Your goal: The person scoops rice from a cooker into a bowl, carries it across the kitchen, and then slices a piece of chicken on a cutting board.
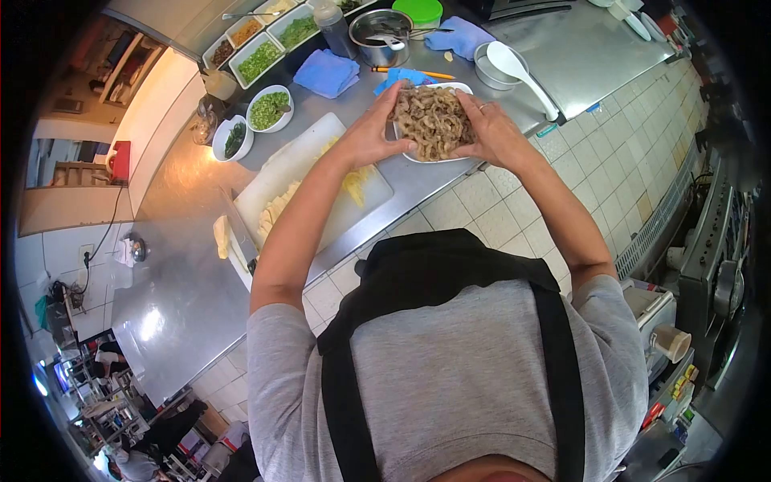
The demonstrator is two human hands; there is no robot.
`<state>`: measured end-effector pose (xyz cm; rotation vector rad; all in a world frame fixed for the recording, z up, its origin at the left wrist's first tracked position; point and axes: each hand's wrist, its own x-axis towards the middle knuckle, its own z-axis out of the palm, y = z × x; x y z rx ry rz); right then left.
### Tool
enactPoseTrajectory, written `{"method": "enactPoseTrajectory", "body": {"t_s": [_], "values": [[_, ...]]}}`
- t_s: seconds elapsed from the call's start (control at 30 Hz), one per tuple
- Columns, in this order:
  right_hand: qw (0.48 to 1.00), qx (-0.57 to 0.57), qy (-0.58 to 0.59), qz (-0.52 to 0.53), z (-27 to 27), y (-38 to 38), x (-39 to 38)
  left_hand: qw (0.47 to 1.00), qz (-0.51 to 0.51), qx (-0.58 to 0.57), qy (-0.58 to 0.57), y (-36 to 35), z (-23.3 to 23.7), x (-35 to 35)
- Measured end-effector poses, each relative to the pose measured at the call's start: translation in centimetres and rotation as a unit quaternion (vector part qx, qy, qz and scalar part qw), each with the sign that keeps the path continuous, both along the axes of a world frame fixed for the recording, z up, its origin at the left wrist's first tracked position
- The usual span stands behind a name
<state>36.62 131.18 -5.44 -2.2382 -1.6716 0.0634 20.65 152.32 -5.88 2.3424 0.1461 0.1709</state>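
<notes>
Both my hands grip a white tray (436, 158) heaped with curled, brownish-grey food pieces (434, 120), perhaps shrimp. My left hand (373, 131) holds its left side, thumb on the near rim. On the right side, my right hand (491, 131) is pressed along the edge, fingers partly hidden. The tray is over the front edge of the steel counter (193, 305). Just left of it lies a white cutting board (293, 161) with pale yellow slices (277, 210) and fine yellow shreds (354, 187), partly covered by my left forearm.
A knife (238, 254) and a pale yellow chunk (222, 236) lie left of the board. Bowls of chopped greens (270, 108), blue cloths (327, 72) and a steel pot (379, 40) stand behind. A white ladle (522, 76) rests on a metal bowl (490, 75) at right.
</notes>
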Motion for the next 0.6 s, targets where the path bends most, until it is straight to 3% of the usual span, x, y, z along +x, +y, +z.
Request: {"method": "enactPoseTrajectory", "body": {"t_s": [0.2, 0.37, 0.6], "values": [[1.000, -0.010, 0.009, -0.009, 0.9, -0.4, -0.3, 1.000, -0.010, -0.022, 0.006, 1.0, -1.2, 2.1], [1.000, -0.012, -0.008, -0.026, 0.3, 0.1, -0.8, 0.998, -0.055, -0.018, 0.031, 0.2, 0.4, 2.8], [0.999, 0.022, -0.028, -0.018, -0.8, 0.5, -0.8, 0.994, -0.074, 0.073, 0.008, -0.6, -1.3, 3.3]]}}
